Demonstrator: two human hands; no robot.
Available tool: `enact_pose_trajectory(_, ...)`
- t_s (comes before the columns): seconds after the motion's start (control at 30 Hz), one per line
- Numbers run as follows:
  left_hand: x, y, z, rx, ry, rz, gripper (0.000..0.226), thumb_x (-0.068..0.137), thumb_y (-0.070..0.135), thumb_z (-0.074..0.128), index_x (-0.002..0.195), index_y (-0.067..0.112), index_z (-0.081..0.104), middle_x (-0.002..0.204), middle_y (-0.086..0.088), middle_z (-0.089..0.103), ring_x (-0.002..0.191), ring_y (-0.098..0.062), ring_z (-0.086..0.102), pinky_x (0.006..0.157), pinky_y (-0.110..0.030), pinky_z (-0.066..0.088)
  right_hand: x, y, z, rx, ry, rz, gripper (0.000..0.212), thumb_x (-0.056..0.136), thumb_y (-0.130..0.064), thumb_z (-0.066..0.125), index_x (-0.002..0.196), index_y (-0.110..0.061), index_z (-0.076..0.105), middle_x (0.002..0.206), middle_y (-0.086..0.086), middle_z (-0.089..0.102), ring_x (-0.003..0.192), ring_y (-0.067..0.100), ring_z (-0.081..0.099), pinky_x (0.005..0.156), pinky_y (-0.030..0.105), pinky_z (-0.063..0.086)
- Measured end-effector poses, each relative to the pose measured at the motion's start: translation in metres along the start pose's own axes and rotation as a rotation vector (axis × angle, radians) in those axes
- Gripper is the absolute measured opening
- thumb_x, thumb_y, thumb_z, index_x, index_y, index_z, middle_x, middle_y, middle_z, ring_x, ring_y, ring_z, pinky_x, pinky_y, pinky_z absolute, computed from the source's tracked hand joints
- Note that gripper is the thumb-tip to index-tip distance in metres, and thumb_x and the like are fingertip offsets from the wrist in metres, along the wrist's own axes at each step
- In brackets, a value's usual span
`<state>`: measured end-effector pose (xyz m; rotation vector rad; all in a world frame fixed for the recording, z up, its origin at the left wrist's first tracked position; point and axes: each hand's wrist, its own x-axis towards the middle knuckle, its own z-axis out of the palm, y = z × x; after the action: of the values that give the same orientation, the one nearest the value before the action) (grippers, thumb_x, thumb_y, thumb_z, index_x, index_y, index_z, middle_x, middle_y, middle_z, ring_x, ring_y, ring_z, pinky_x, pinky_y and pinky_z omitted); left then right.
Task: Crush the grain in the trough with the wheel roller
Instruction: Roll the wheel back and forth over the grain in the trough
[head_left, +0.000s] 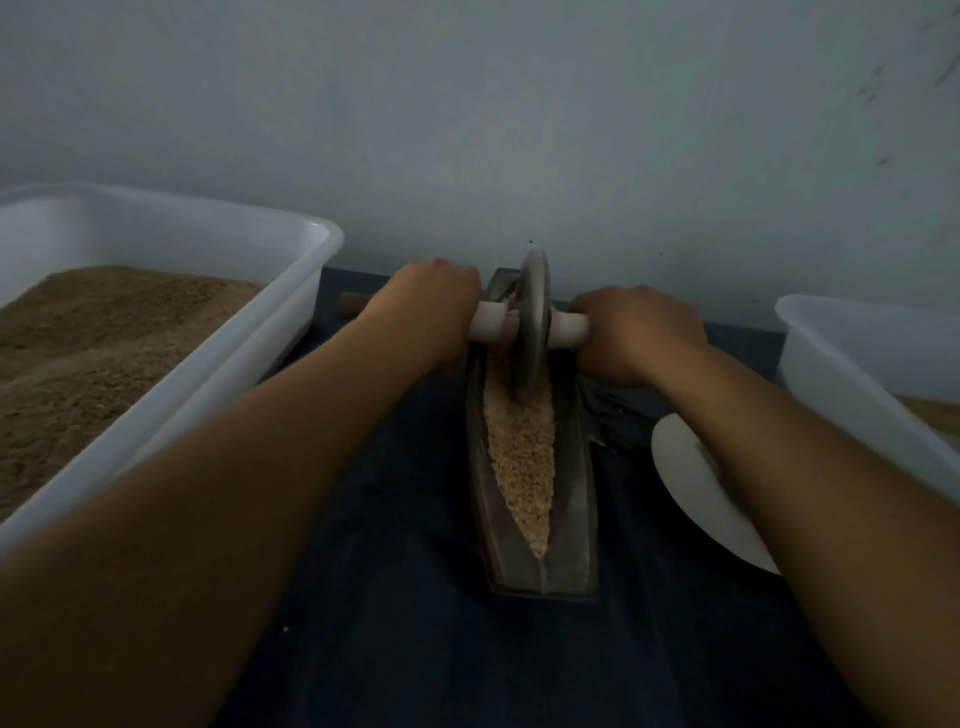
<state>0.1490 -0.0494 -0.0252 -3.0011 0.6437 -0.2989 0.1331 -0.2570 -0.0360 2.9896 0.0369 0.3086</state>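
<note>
- The left hand (423, 306) and right hand (636, 332) each grip an end of the pale handle (569, 328), the wheel (535, 322) upright between them.
- The wheel sits in the trough (571, 551) at its 12 o'clock end, near the wall (519, 130).
- Coarse tan grain (522, 457) fills the groove toward 6 o'clock.
- White tubs stand on the dark surface (415, 649) at 9 o'clock (291, 291) and 3 o'clock (831, 364).

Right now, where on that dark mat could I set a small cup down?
Bare dark mat lies between the big tub and the trough, and along the near edge. Right of the trough is crowded: a white plate and a second tub.
</note>
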Motion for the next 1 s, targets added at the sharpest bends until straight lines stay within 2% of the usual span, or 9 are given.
enact_pose_trajectory(0.07, 0.004, -0.002, 0.000, -0.060, 0.043, -0.010, 0.045, 0.083, 0.013, 0.071, 0.124, 0.009, 0.051, 0.123, -0.014, 0.054, 0.110, -0.030, 0.056, 0.087, -0.037, 0.044, 0.005, 0.000, -0.003, -0.004, -0.035, 0.010, 0.026, 0.081, -0.046, 0.062, 0.105, -0.038, 0.063, 0.112, -0.002, 0.065, 0.094, 0.025, 0.062, 0.052, 0.023, 0.025)
enact_pose_trajectory(0.17, 0.005, -0.001, 0.004, -0.063, 0.077, -0.031, 0.045, 0.084, 0.014, 0.071, 0.123, 0.008, 0.050, 0.123, -0.015, 0.052, 0.109, -0.031, 0.055, 0.086, -0.037, 0.045, 0.006, -0.001, -0.003, -0.010, -0.038, 0.024, 0.023, 0.081, -0.044, 0.061, 0.103, -0.038, 0.063, 0.111, -0.002, 0.065, 0.094, 0.026, 0.063, 0.053, 0.024, 0.027)
enact_pose_trajectory(0.37, -0.012, 0.004, 0.004, 0.052, -0.019, -0.053, 0.032, 0.086, 0.017, 0.067, 0.115, 0.008, 0.057, 0.110, -0.013, 0.062, 0.098, -0.028, 0.061, 0.080, -0.039, 0.049, -0.011, -0.004, 0.000, -0.014, 0.055, 0.016, 0.018, 0.081, -0.040, 0.062, 0.097, -0.034, 0.064, 0.098, -0.001, 0.067, 0.072, 0.021, 0.054, 0.052, 0.023, 0.026)
enact_pose_trajectory(0.47, -0.029, 0.009, 0.004, 0.120, 0.008, -0.038, 0.026, 0.087, 0.018, 0.065, 0.112, 0.010, 0.060, 0.108, -0.011, 0.063, 0.097, -0.027, 0.062, 0.081, -0.039, 0.051, -0.032, -0.007, 0.004, -0.005, 0.149, 0.001, 0.014, 0.079, -0.039, 0.064, 0.089, -0.030, 0.064, 0.089, -0.001, 0.067, 0.075, 0.025, 0.060, 0.054, 0.026, 0.028)
enact_pose_trajectory(0.57, -0.046, 0.016, 0.004, 0.162, 0.051, -0.031, 0.023, 0.088, 0.019, 0.063, 0.110, 0.012, 0.060, 0.109, -0.010, 0.063, 0.097, -0.026, 0.062, 0.081, -0.038, 0.050, -0.059, -0.011, 0.007, -0.012, 0.245, 0.003, 0.011, 0.080, -0.035, 0.065, 0.077, -0.027, 0.057, 0.075, -0.003, 0.062, 0.065, 0.024, 0.053, 0.053, 0.029, 0.021)
enact_pose_trajectory(0.67, -0.063, 0.021, -0.002, 0.178, 0.051, -0.039, 0.023, 0.087, 0.020, 0.065, 0.109, 0.014, 0.060, 0.108, -0.008, 0.062, 0.095, -0.025, 0.062, 0.080, -0.037, 0.050, -0.086, -0.016, 0.003, -0.024, 0.289, -0.020, 0.018, 0.081, -0.032, 0.064, 0.076, -0.028, 0.047, 0.066, -0.004, 0.051, 0.066, 0.027, 0.057, 0.057, 0.031, 0.021)
enact_pose_trajectory(0.73, -0.075, 0.025, -0.005, 0.163, 0.055, -0.059, 0.025, 0.086, 0.020, 0.066, 0.109, 0.014, 0.059, 0.108, -0.007, 0.061, 0.094, -0.024, 0.062, 0.077, -0.035, 0.048, -0.101, -0.019, -0.003, -0.025, 0.314, -0.045, 0.019, 0.080, -0.031, 0.065, 0.078, -0.027, 0.046, 0.068, -0.003, 0.054, 0.065, 0.028, 0.057, 0.059, 0.032, 0.022)
enact_pose_trajectory(0.83, -0.095, 0.027, -0.006, 0.125, 0.108, -0.093, 0.025, 0.086, 0.021, 0.067, 0.108, 0.015, 0.057, 0.108, -0.005, 0.059, 0.093, -0.024, 0.061, 0.069, -0.033, 0.043, -0.118, -0.021, -0.010, -0.005, 0.363, -0.080, 0.016, 0.077, -0.030, 0.070, 0.082, -0.022, 0.057, 0.073, 0.002, 0.061, 0.067, 0.029, 0.059, 0.062, 0.033, 0.023)
enact_pose_trajectory(1.0, -0.107, 0.025, -0.009, 0.116, 0.182, -0.079, 0.026, 0.085, 0.022, 0.068, 0.107, 0.016, 0.056, 0.107, -0.003, 0.056, 0.087, -0.022, 0.060, 0.064, -0.032, 0.039, -0.128, -0.018, -0.011, 0.021, 0.328, -0.110, 0.017, 0.084, -0.038, 0.065, 0.094, -0.025, 0.059, 0.082, -0.003, 0.062, 0.075, 0.023, 0.059, 0.065, 0.033, 0.029)
